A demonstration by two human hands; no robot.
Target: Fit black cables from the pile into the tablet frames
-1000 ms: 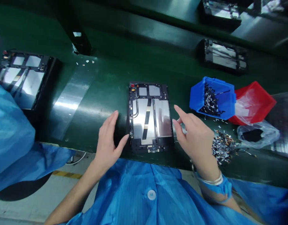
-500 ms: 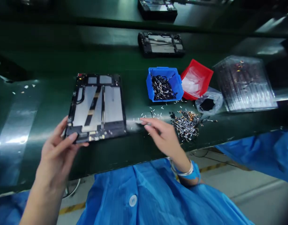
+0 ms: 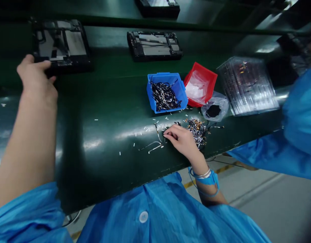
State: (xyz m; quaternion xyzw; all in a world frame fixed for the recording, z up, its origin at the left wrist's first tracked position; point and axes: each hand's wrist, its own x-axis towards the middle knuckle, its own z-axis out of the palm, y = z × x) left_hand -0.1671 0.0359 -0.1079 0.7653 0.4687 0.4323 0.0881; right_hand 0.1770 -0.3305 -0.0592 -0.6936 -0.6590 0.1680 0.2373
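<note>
At the far left, my left hand (image 3: pixel 37 72) grips the near left corner of an opened tablet (image 3: pixel 74 44), whose grey batteries and dark flex strip face up. My right hand (image 3: pixel 182 140) is closed in a pinch over the bench, its fingertips at a few thin flex cables (image 3: pixel 158 143); I cannot make out exactly what lies between the fingers. Just right of that hand lies a pile of small cables with gold ends (image 3: pixel 198 130), partly covered by it. Tiny white strips (image 3: pixel 147 129) are scattered around the fingertips.
A blue bin (image 3: pixel 183 92) holds black cables. Beside it are a red bin (image 3: pixel 211 79), a clear plastic bag (image 3: pixel 222 109) and stacked clear trays (image 3: pixel 249 87). Another opened tablet (image 3: pixel 155 45) lies behind the bins. A person in a blue sleeve (image 3: pixel 297 135) is close on the right.
My left hand has carried the tablet from the front of the bench to the far left. My right hand has shifted slightly right, and thin cables now show beside its fingertips.
</note>
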